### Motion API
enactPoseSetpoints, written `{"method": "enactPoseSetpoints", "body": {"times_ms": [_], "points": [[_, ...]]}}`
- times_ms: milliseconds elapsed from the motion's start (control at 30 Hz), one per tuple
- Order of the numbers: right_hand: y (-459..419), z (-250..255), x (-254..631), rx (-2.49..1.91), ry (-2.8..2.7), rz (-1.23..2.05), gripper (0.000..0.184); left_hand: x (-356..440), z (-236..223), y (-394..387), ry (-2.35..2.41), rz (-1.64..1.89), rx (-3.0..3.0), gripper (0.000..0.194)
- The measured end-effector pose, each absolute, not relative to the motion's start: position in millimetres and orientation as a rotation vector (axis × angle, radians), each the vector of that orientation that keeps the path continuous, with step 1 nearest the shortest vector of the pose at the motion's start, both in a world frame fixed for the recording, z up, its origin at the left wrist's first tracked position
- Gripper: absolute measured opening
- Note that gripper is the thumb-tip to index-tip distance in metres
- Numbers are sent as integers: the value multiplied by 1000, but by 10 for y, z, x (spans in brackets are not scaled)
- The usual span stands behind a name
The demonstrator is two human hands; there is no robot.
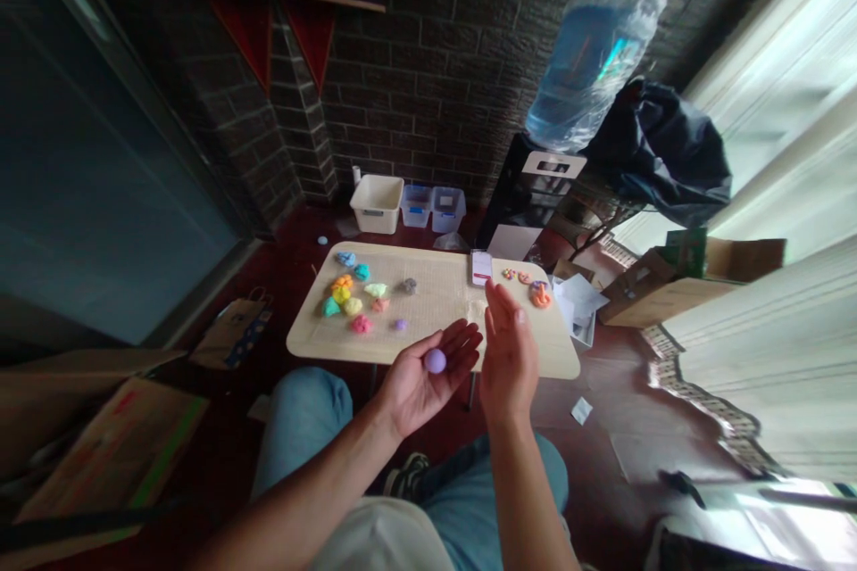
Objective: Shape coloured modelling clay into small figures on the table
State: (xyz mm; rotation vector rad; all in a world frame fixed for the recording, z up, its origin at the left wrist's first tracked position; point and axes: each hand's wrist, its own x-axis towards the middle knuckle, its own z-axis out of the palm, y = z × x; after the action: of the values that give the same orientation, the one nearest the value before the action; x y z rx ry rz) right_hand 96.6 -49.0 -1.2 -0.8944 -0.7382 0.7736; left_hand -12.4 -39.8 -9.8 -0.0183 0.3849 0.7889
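Purple ball [435, 361] sits in the cupped palm of the left hand [423, 384], toward the base of the fingers. Round, so no long axis to line up. Left hand is wide, palm up, fingers fanned toward 2 o'clock, its forearm running back to 7 o'clock; it supports the ball from underneath, no grip around it. Right hand [510, 357] is at 3 o'clock from the ball, near but not touching it. It's open and flat, holding nothing, fingers together and pointing about 12 o'clock, palm side facing the ball. Key relation, as I judge it: ball to right palm, a sideways gap along the 9-to-3 line. Left hand is the nearer one, already in contact.

Further out, on the counter [557, 357]: small purple lump [400, 324] between 10 and 11 o'clock from the ball, pink lump [361, 323] at 10, gray lump [410, 285] at 11, phone [481, 268] at 1, orange lump [541, 295] at 2, beyond the right hand.
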Motion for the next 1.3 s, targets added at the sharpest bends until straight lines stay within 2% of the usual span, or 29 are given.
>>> {"method": "enactPoseSetpoints", "body": {"times_ms": [100,267,467,833,967,1167,1300], "points": [[-591,-98,994,-980,-739,753,28,-201,-93,-356,371,818,-17,35],[-821,-268,958,-1180,-1060,683,24,-302,-95,-312,357,813,15,42],[-905,-439,807,-1311,-1512,470,33,-346,-215,-280,379,804,85,42],[-707,-813,674,-1338,-1485,492,28,-390,-476,-143,531,858,149,42],[-343,-1133,843,-1413,-1352,585,28,-524,-796,61,753,982,290,45],[499,-1895,1073,-1517,-1413,560,33,-684,-1559,427,1160,1103,533,21],[806,-2307,1084,-1604,-1513,504,27,-658,-1922,638,1388,1019,943,30]]}}
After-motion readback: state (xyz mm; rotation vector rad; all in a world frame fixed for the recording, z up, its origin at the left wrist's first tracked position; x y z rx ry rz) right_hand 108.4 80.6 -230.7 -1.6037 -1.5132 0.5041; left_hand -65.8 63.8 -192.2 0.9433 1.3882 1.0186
